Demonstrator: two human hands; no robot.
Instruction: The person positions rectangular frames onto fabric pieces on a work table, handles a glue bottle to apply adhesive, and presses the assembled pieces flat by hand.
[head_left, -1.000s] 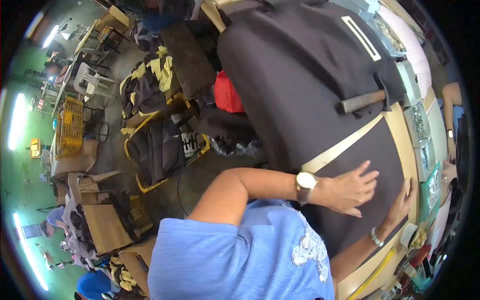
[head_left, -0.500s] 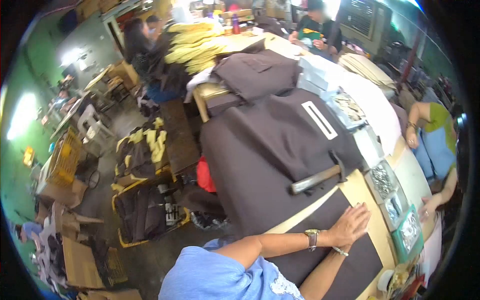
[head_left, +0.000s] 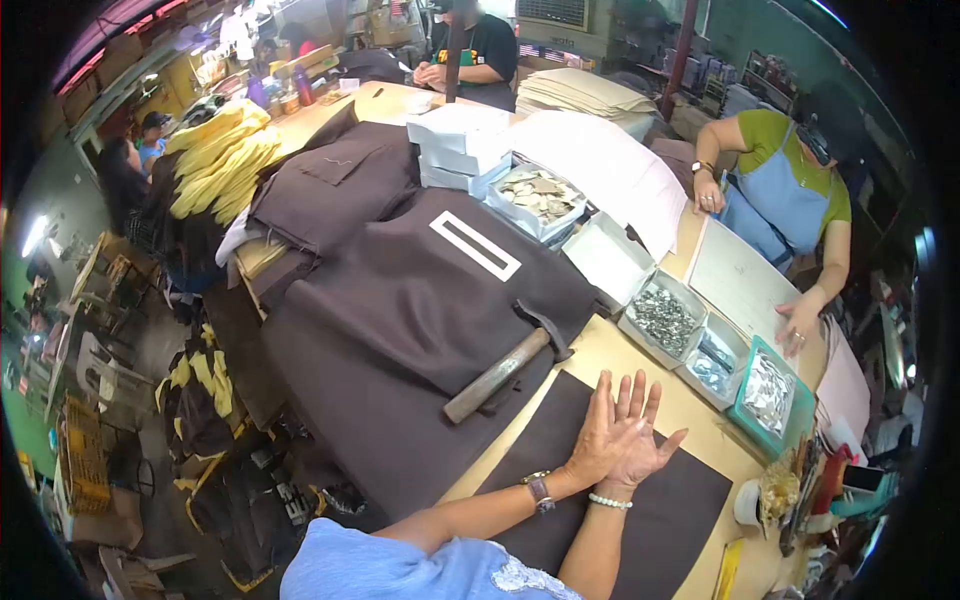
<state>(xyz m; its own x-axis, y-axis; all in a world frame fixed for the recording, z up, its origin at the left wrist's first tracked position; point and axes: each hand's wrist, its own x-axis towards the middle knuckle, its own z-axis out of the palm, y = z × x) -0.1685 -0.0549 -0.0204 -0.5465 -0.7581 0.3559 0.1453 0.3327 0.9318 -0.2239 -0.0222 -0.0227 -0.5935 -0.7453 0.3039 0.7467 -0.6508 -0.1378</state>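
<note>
My left hand (head_left: pixel 592 440), with a watch at the wrist, has its fingers stretched out and lies against my right hand. My right hand (head_left: pixel 638 445), a beaded bracelet at its wrist, is turned palm up with fingers spread. Neither holds anything. Both are over a flat dark brown fabric panel (head_left: pixel 700 490) on the table. Just beyond them a wooden-handled hammer (head_left: pixel 500 375) rests on a larger dark brown cloth (head_left: pixel 350 340). Farther up that cloth lies a white rectangular frame (head_left: pixel 475 246) with a long slot.
Boxes of metal pieces (head_left: pixel 663 320) and a green tray (head_left: pixel 770 392) line the table's right side. A co-worker in a blue apron (head_left: pixel 780 200) sits across, hands on the table. Yellow cloths (head_left: pixel 225 155) are stacked at far left; white boxes (head_left: pixel 460 140) stand behind.
The view has swung to the right. My hands, earlier laid together over the panel, have parted somewhat, and my right palm now faces up with fingers spread.
</note>
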